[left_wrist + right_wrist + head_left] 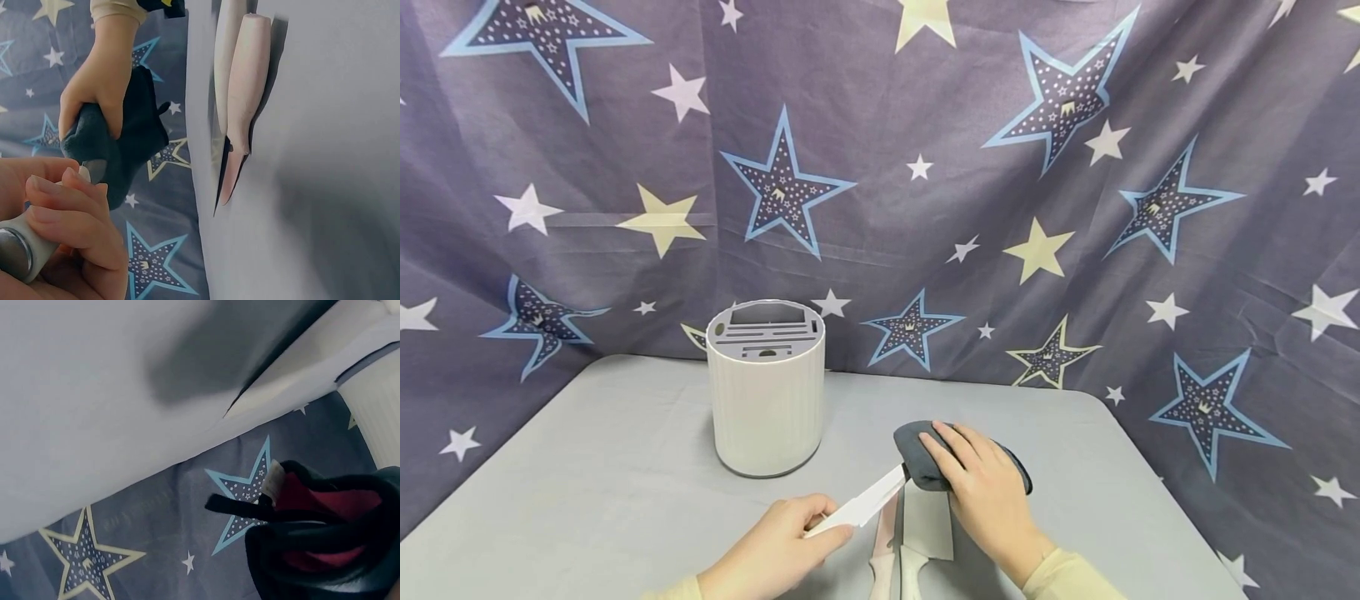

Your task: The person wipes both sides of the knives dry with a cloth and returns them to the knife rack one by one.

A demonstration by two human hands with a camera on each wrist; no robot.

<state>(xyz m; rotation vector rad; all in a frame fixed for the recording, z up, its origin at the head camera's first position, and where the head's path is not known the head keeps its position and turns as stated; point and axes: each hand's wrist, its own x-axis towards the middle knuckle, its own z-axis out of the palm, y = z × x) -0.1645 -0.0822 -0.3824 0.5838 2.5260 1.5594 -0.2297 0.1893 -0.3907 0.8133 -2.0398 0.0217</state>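
Note:
My left hand (786, 537) grips the white handle of a knife (865, 504), which slants up to the right. A metal cap shows at the handle's butt in the left wrist view. My right hand (992, 492) holds a dark grey cloth mitt (917, 454) against the knife's far end and hides that end. In the right wrist view the mitt's red lining, hanging loop and pale tag (272, 481) show. Beneath the hands, a cleaver (927, 525) with a white handle lies beside a pink-bladed knife (885, 529), handles toward me.
A white, ribbed, round knife block (767, 417) stands upright at the back left of the grey table (625, 467), slots on top. A star-patterned curtain (880, 250) hangs behind the table and along its sides.

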